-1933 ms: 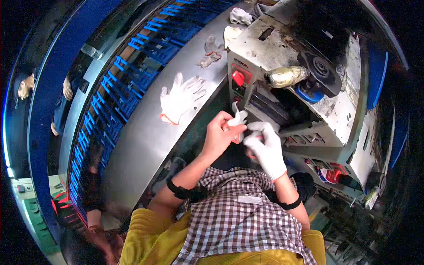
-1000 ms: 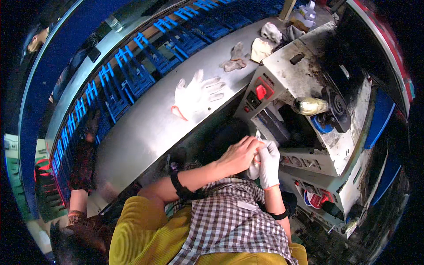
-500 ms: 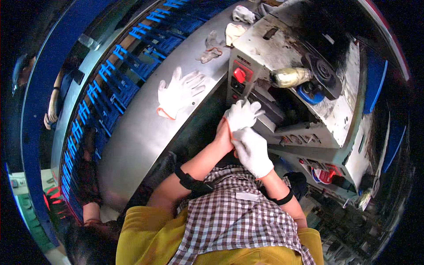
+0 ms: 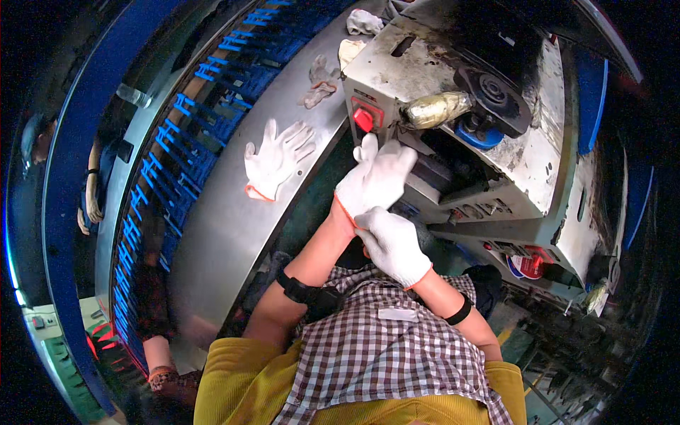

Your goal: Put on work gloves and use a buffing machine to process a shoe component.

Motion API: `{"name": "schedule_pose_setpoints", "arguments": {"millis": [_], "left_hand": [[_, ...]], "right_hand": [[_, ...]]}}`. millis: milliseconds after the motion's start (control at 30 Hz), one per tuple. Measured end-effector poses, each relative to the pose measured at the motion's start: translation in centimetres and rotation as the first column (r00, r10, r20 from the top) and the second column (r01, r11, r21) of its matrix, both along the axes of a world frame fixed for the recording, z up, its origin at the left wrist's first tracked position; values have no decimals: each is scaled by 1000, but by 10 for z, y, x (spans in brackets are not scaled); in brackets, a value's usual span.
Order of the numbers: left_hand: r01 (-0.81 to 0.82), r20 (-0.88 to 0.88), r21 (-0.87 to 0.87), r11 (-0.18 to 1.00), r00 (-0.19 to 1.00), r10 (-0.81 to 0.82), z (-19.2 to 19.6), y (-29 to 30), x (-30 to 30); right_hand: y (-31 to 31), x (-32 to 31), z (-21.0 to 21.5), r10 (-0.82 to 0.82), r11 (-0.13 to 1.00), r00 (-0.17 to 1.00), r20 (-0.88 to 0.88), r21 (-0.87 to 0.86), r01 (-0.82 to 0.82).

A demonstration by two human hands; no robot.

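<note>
My left hand (image 4: 374, 178) wears a white knit work glove with an orange cuff edge, its fingers extended and slightly blurred. The cuff sits at the wrist. My right hand (image 4: 394, 244), in a matching glove, pinches that cuff between thumb and fingers. On the metal table to the left lies another white glove (image 4: 282, 157), spread flat with its orange edge toward me. Farther back rest a crumpled greyish glove (image 4: 320, 83) and a white bundled cloth or glove (image 4: 364, 23).
A worn white machine (image 4: 404, 67) with a red switch (image 4: 363, 119) stands at right; a tape-wrapped handle (image 4: 438, 110) and black disc-shaped part (image 4: 496, 92) sit on it. Blue racks (image 4: 170, 138) line the table's far side. Other people's arms (image 4: 92, 188) show at left.
My left hand has moved slightly left and its fingers have stretched out more. The right hand keeps its pinch on the left glove's cuff. My view has shifted a little.
</note>
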State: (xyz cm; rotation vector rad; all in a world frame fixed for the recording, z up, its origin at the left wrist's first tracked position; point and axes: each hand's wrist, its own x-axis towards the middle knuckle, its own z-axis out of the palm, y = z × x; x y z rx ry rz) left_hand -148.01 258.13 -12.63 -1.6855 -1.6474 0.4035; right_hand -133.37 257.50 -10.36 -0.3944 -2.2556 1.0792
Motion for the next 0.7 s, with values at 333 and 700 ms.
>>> {"name": "schedule_pose_setpoints", "arguments": {"millis": [333,700], "left_hand": [[163,809,136,977,552,-205,34,10,3],[37,949,57,998,308,-66,-58,20,-15]], "right_hand": [[-5,1,1,-25,998,1000,4,-55,25],[-5,7,-2,72,992,997,-21,-107,-74]]}}
